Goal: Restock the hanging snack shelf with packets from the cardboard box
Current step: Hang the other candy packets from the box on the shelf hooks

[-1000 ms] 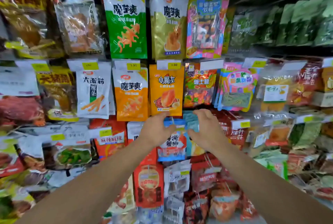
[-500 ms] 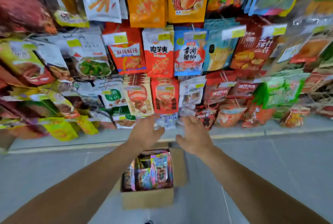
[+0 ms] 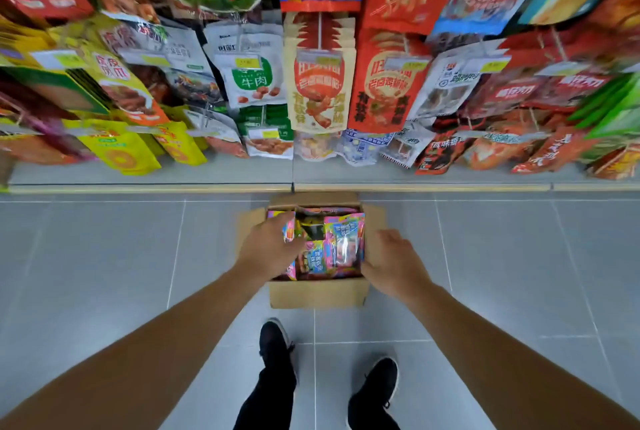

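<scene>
Both hands have dropped to the cardboard box point(image 3: 318, 292) on the floor: left hand point(image 3: 268, 249), fingers curled, nearer, touching upright packets point(image 3: 341, 244); right hand point(image 3: 393, 261) loosely spread at its right wall.

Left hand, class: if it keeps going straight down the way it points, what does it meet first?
Most likely the colourful packets standing in the cardboard box. The left hand is over the box's left side, fingers toward them; depth is unclear, so it may already touch one.
</scene>
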A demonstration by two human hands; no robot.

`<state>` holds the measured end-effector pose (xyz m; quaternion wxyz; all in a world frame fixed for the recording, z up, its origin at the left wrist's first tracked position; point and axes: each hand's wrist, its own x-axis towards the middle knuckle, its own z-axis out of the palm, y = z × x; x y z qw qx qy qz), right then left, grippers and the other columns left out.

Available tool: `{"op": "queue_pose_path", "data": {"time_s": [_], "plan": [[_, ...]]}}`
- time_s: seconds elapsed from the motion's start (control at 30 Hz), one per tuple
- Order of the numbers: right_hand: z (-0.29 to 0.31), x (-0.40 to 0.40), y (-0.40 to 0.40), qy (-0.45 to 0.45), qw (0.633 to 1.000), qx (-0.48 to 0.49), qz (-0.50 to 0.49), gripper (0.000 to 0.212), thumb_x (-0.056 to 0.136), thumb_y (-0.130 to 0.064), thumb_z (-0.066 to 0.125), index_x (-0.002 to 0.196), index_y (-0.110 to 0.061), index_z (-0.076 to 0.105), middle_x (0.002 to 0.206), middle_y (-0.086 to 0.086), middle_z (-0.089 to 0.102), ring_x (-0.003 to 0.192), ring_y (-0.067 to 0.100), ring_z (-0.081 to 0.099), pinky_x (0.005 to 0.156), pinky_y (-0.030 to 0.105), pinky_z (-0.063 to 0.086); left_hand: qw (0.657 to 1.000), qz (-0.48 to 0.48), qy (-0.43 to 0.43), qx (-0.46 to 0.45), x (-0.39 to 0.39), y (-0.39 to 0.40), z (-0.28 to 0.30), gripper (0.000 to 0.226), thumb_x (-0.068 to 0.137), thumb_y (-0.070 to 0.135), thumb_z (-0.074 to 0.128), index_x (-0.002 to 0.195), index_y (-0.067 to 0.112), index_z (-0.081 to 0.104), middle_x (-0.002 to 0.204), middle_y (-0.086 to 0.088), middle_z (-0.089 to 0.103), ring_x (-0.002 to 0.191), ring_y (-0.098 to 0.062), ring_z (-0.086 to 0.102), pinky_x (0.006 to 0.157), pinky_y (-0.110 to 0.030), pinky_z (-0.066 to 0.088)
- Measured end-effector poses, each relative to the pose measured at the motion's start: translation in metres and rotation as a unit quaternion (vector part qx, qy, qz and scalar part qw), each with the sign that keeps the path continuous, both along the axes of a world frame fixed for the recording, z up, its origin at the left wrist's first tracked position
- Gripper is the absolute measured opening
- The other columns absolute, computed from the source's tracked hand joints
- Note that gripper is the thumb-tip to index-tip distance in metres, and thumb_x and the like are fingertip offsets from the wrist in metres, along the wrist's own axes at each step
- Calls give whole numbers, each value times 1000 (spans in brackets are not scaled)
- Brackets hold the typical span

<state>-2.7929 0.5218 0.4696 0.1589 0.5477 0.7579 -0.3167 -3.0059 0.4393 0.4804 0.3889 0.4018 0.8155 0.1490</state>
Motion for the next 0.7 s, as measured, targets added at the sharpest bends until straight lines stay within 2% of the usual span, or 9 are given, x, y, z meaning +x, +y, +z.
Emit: {"op": "queue_pose_path", "data": {"time_s": [0.13,0.23,0.4,0.53,0.63,0.7], "plan": [[-51,-34,-1,25,999,-35,-13,52,82,-25,60,133,-19,52,129,8,51,115,32,55,92,41,51,999,20,-19,-27,-39,-3,-56,56,90,34,63,144,25,48,131,-2,63,111,-21,62,85,-22,43],[-93,-53,2,20,998,-52,-12,55,86,-25,61,139,-16,47,135,8,50,121,30,53,97,41,49,998,26,-22,-44,-59,7,-93,58,91,31,62,145,22,45,132,-4,62,116,-23,60,89,-26,45],[-181,-83,7,20,994,-103,22,59,87,-27,62,142,-14,45,140,9,49,128,28,51,100,38,47,995,61,-16,-70,-82,15,-173,59,91,34,62,145,20,45,136,-5,60,116,-25,61,95,-31,48],[-250,-106,9,16,992,-125,19,64,88,-29,64,146,-14,41,142,9,48,127,28,51,100,39,47,993,81,-24,-83,-87,12,-237,57,90,32,61,144,21,46,138,-4,58,119,-24,59,94,-29,48],[-305,-122,8,24,989,-143,9,63,86,-27,66,143,-12,42,137,10,50,125,30,51,101,42,46,989,105,-30,-95,-92,0,-287,53,90,32,61,141,21,49,135,-3,60,115,-23,60,87,-24,45],[-340,-130,5,25,988,-150,7,64,86,-26,65,144,-12,42,137,10,51,125,30,51,99,40,45,987,117,-37,-105,-97,-8,-321,53,90,34,61,140,21,50,136,-2,59,115,-23,60,90,-25,44]]}}
